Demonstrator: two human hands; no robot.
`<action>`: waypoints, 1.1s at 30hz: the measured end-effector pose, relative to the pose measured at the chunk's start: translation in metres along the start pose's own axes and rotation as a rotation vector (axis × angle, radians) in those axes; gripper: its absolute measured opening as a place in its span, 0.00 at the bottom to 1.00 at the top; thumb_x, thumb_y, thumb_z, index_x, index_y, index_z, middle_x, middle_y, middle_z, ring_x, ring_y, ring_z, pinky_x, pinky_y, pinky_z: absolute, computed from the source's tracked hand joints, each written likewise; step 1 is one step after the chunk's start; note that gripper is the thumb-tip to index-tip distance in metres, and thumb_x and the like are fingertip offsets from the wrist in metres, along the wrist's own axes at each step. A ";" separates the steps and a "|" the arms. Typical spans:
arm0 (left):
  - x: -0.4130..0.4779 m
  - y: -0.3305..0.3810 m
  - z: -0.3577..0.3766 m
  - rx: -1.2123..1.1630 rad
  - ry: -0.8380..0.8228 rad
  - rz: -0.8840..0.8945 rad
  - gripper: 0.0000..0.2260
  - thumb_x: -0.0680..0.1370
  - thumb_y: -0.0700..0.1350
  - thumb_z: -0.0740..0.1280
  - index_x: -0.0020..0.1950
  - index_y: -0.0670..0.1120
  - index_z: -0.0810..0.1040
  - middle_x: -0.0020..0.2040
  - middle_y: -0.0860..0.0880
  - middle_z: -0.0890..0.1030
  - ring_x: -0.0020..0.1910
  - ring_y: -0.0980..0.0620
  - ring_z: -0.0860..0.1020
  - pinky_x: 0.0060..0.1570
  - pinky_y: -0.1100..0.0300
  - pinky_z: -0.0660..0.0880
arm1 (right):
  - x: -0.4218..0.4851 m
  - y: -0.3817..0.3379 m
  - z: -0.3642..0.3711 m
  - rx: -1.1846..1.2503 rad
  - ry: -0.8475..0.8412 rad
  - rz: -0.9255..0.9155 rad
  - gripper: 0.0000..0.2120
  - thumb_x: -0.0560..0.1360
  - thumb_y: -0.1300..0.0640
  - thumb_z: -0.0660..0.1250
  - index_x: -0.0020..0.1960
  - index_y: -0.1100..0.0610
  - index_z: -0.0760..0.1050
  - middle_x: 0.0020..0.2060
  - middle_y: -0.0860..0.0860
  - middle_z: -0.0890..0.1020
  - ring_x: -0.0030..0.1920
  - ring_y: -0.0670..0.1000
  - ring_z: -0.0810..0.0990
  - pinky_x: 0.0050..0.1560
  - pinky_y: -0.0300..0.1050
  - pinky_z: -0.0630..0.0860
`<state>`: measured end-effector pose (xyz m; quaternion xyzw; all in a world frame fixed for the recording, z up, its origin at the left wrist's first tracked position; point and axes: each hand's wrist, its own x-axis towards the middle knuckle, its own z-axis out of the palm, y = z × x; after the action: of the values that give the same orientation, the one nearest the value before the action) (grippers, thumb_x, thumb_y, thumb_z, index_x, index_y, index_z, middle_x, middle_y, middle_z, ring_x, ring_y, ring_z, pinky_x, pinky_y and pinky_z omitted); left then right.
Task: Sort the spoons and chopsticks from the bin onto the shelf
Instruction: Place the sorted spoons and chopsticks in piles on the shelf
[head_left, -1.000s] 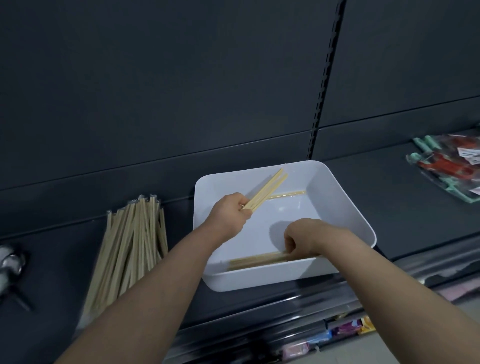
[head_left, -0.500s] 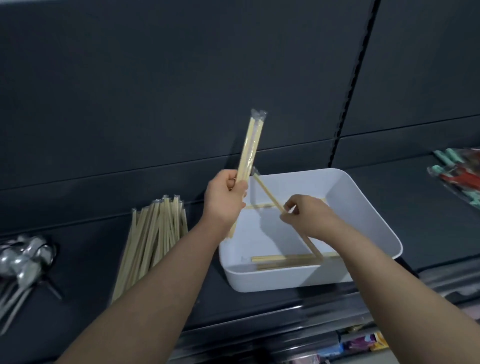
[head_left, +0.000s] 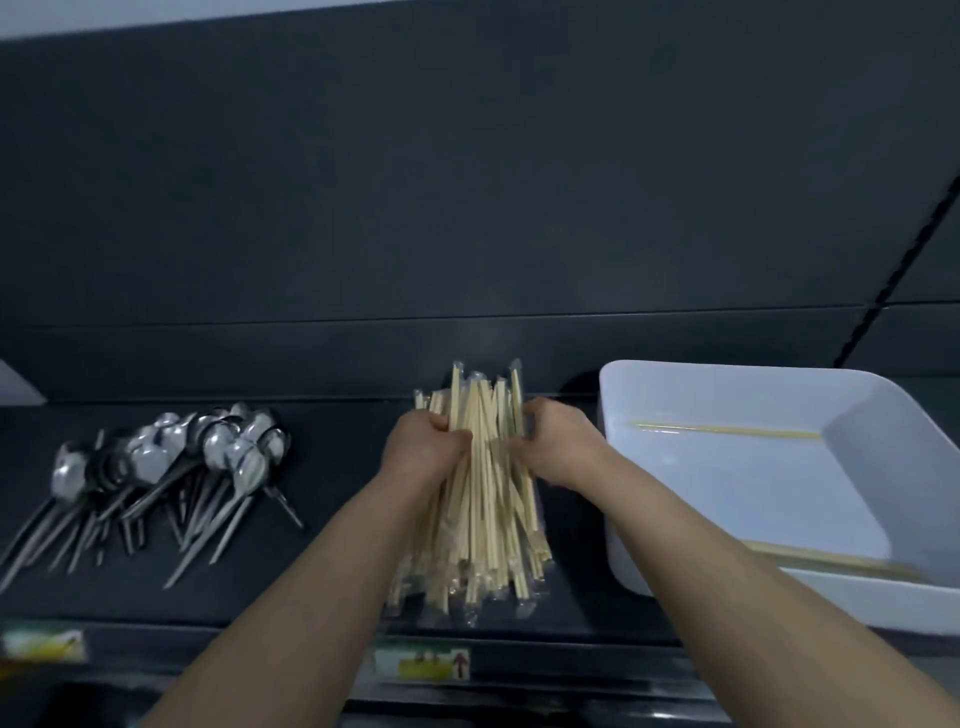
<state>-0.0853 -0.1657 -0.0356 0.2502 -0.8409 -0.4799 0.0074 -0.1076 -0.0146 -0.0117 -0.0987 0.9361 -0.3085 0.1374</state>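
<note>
A pile of wrapped wooden chopsticks (head_left: 480, 525) lies on the dark shelf (head_left: 343, 582) at the middle. My left hand (head_left: 423, 449) grips the pile's left side near its far end, fingers curled round the sticks. My right hand (head_left: 558, 444) grips the right side at the same height. A heap of metal spoons (head_left: 156, 478) lies to the left. The white bin (head_left: 852, 597) stands at the right with one chopstick pair (head_left: 727, 430) along its far side and more chopsticks (head_left: 831, 561) along its near wall.
A dark back panel (head_left: 467, 208) rises behind the shelf. Price labels (head_left: 423, 664) sit on the shelf's front edge. A strip of bare shelf separates the spoons from the chopstick pile.
Both hands left the bin and moved left to the chopstick pile, bringing the pairs they held. The view has swung left, so the spoons are in full view.
</note>
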 end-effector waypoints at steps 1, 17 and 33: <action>0.000 -0.004 -0.004 0.040 0.009 0.018 0.10 0.73 0.45 0.71 0.34 0.49 0.73 0.38 0.44 0.81 0.36 0.46 0.79 0.42 0.51 0.78 | 0.004 -0.001 0.008 0.010 -0.009 -0.001 0.17 0.77 0.51 0.66 0.62 0.59 0.72 0.53 0.55 0.79 0.47 0.55 0.80 0.47 0.50 0.79; -0.009 0.042 0.030 0.293 0.026 0.519 0.07 0.77 0.43 0.64 0.51 0.52 0.80 0.47 0.54 0.83 0.48 0.51 0.80 0.50 0.54 0.78 | -0.026 0.044 -0.040 -0.361 0.386 -0.111 0.13 0.79 0.56 0.59 0.59 0.46 0.78 0.52 0.48 0.80 0.55 0.52 0.76 0.43 0.43 0.70; -0.084 0.124 0.226 0.997 -0.819 0.687 0.18 0.74 0.49 0.71 0.63 0.49 0.76 0.59 0.52 0.77 0.58 0.50 0.75 0.56 0.55 0.74 | -0.106 0.236 -0.125 -0.428 0.317 0.266 0.13 0.79 0.54 0.59 0.59 0.43 0.76 0.54 0.44 0.80 0.55 0.50 0.77 0.47 0.43 0.73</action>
<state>-0.1204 0.1036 -0.0379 -0.2538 -0.9258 -0.0658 -0.2722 -0.0713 0.2691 -0.0369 0.0477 0.9943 -0.0948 0.0047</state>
